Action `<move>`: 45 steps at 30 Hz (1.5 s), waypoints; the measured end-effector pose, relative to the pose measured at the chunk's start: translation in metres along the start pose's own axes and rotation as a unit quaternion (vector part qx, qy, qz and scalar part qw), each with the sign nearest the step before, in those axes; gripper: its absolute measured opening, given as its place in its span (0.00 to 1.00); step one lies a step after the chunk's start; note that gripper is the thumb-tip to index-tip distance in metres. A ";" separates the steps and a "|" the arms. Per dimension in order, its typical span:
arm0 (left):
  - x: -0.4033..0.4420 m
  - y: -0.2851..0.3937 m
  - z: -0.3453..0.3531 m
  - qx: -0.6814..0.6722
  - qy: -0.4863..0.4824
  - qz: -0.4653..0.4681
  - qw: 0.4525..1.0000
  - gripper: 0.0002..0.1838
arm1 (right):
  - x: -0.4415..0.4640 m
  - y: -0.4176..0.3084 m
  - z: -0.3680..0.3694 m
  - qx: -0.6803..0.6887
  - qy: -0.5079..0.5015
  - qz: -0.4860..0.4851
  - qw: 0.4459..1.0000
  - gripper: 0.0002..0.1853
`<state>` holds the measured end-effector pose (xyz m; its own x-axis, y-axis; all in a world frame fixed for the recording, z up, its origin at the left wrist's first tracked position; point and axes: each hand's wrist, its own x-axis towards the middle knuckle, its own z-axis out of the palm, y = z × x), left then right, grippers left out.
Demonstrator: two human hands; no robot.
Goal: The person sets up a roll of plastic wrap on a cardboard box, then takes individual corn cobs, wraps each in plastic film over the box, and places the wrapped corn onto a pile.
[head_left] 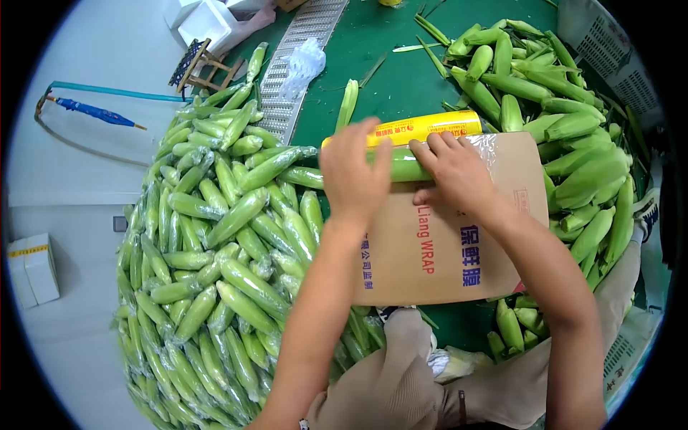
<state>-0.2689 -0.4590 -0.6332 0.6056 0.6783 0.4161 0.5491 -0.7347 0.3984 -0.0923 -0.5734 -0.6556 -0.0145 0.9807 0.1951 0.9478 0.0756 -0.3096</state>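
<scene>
An ear of corn in its green husk [403, 166] lies crosswise on a brown cardboard sheet [466, 236] with printed lettering, just below a yellow roll of film [430, 127]. My left hand [352, 168], slightly blurred, is over the ear's left end, its fingers raised and apart. At the ear's right part, my right hand [455, 168] rests with curled fingers pressed on it. Clear film shines near the cardboard's upper right corner.
Film-wrapped corn [236, 215] is heaped at the left, and unwrapped ears [573, 122] are piled at the right. Beyond lie a metal grating [287, 93] with a clear bag [304, 64], a small wooden stool [204, 68] and a loose ear [348, 104]. Plastic crates [609, 43] border the right.
</scene>
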 end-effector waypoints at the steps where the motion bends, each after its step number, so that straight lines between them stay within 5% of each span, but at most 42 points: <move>1: -0.017 0.009 -0.003 -0.056 -0.036 -0.009 0.998 0.28 | 0.004 0.008 0.009 0.017 -0.012 0.000 1.000 0.43; 2: -0.029 0.024 -0.006 -0.023 -0.059 0.054 0.997 0.30 | 0.005 0.014 0.023 0.079 0.037 -0.005 0.996 0.40; 6: -0.078 0.037 -0.021 0.094 -0.127 0.198 0.967 0.31 | -0.013 -0.007 -0.011 0.226 -0.197 0.047 0.953 0.47; 9: -0.095 0.040 -0.019 0.172 -0.103 0.228 0.953 0.33 | -0.041 -0.023 -0.032 0.306 -0.307 0.080 0.897 0.49; 12: -0.102 0.046 -0.026 0.102 -0.253 0.103 0.957 0.28 | -0.039 -0.030 -0.057 0.235 -0.360 0.047 0.902 0.45; 14: -0.100 0.059 -0.024 0.049 -0.327 0.053 0.942 0.26 | -0.047 -0.020 -0.016 0.131 -0.101 -0.076 0.983 0.37; 16: -0.093 0.077 -0.034 0.011 -0.388 0.025 0.921 0.26 | -0.041 -0.020 0.006 0.138 -0.020 -0.108 0.984 0.34; 21: -0.095 0.087 -0.049 -0.078 -0.591 -0.031 0.802 0.29 | -0.055 -0.026 0.038 0.046 -0.135 -0.137 0.980 0.37; 25: -0.161 0.101 -0.039 -0.200 -0.777 0.020 0.597 0.38 | -0.051 -0.027 0.029 0.021 -0.169 -0.119 0.978 0.39; 26: -0.165 0.101 -0.035 -0.210 -0.765 0.004 0.609 0.40 | -0.057 -0.028 0.032 0.054 -0.059 -0.136 0.987 0.37; 29: -0.190 0.082 -0.033 -0.287 -0.730 -0.035 0.620 0.46 | -0.088 -0.059 -0.001 0.165 -0.086 -0.165 0.969 0.32; 31: -0.210 0.049 -0.031 -0.392 -0.694 -0.082 0.598 0.48 | -0.153 -0.088 -0.025 0.300 -0.125 -0.079 0.943 0.28; 32: -0.219 0.034 -0.035 -0.446 -0.673 -0.141 0.573 0.48 | -0.193 -0.094 -0.014 0.324 -0.176 -0.076 0.926 0.35; 33: -0.237 0.027 -0.032 -0.502 -0.654 -0.206 0.526 0.46 | -0.206 -0.101 -0.035 0.292 -0.332 -0.025 0.896 0.38; 35: -0.265 0.014 -0.026 -0.599 -0.589 -0.323 0.435 0.41 | -0.257 -0.108 -0.004 0.345 -0.440 0.129 0.819 0.37; 36: -0.261 0.019 -0.036 -0.578 -0.576 -0.298 0.495 0.35 | -0.286 -0.113 0.015 0.387 -0.435 0.184 0.792 0.38; 37: -0.268 0.027 -0.044 -0.572 -0.545 -0.370 0.488 0.32 | -0.295 -0.117 0.015 0.437 -0.449 0.255 0.736 0.40; 39: -0.295 0.022 -0.046 -0.540 -0.492 -0.335 0.594 0.28 | -0.314 -0.127 0.028 0.517 -0.350 0.281 0.729 0.39; 40: -0.295 0.024 -0.051 -0.552 -0.418 -0.359 0.625 0.24 | -0.326 -0.132 0.039 0.663 -0.317 0.408 0.542 0.30; 41: -0.293 0.026 -0.056 -0.565 -0.348 -0.374 0.648 0.20 | -0.325 -0.140 0.042 0.748 -0.199 0.458 0.437 0.22; 43: -0.287 0.026 -0.049 -0.721 -0.099 -0.369 0.578 0.16 | -0.306 -0.159 0.038 0.783 0.010 0.566 0.258 0.19; 45: -0.277 0.033 -0.057 -0.764 0.012 -0.234 0.602 0.15 | -0.243 -0.198 0.027 0.793 0.133 0.510 0.306 0.19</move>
<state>-0.4512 -0.6705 -0.6885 0.5720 0.8197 -0.0284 -0.5247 0.3923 0.7555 -0.2852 -0.8221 -0.6663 0.2574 0.6058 -0.7528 -0.9334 -0.0459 -0.3560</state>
